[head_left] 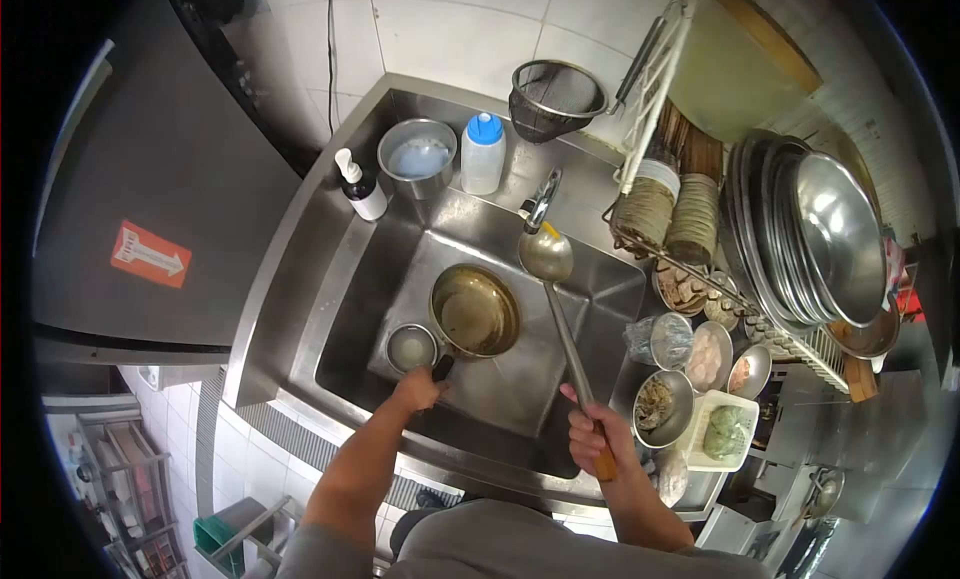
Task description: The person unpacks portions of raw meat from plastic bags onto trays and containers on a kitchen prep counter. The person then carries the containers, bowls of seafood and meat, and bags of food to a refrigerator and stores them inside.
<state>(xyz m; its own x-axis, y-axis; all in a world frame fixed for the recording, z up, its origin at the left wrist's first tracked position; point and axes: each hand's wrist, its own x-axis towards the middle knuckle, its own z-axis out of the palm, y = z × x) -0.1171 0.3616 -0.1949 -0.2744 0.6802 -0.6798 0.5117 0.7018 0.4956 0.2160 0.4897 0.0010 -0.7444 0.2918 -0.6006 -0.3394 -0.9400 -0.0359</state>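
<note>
My left hand (pixel 422 388) is closed round a short black handle that seems to belong to the brownish metal pan (pixel 488 344) in the sink. Close beside that hand is a small round metal cup (pixel 411 350) with something pale in it. My right hand (pixel 598 434) grips the wooden end of a long metal ladle (pixel 565 329). The ladle's bowl lies beneath the faucet (pixel 543 201), across the basin from my body.
Around the sink (pixel 400 249) stand a pump bottle (pixel 362 189), a metal pot (pixel 418 186) of cloudy liquid and a blue-capped bottle (pixel 483 159). A mesh strainer (pixel 548 104) hangs on the wall. To the right are food bowls (pixel 663 409) and stacked metal bowls (pixel 840 239).
</note>
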